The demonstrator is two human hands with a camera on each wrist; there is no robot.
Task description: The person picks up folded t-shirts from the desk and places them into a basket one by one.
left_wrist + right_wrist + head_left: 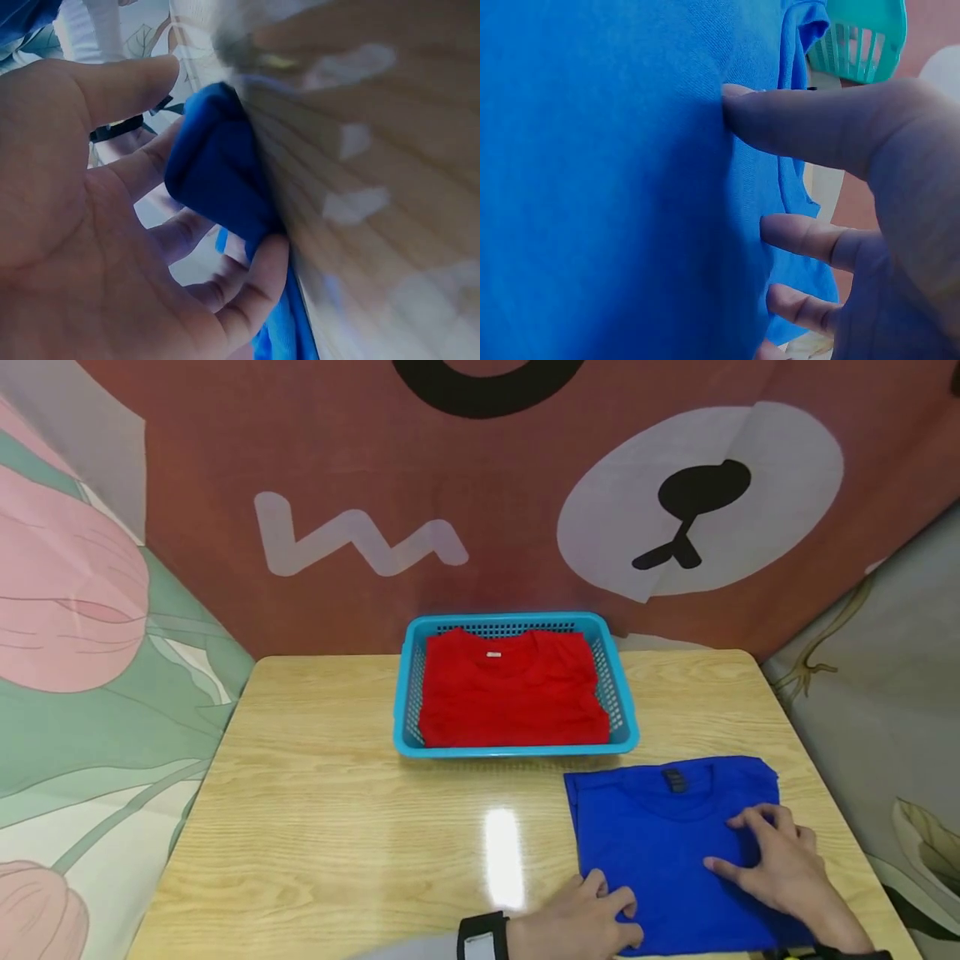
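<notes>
A folded blue T-shirt [667,860] lies on the table's right side, its collar and dark label toward the back. My left hand [581,918] is at the shirt's left edge near the front. In the left wrist view, its fingers [259,289] touch a folded edge of the blue cloth [217,161], while the thumb stays apart from them. Over the right part of the shirt, my right hand [783,864] rests with thumb and fingers spread. The right wrist view has the thumb tip [739,105] and fingertips against the blue fabric.
Behind the shirt, a blue plastic basket [517,752] holds a folded red T-shirt [513,702]. Both stand on a light wooden table [322,827]. A brown cloth with a bear print [360,610] hangs along the back edge, with patterned cloths at both sides.
</notes>
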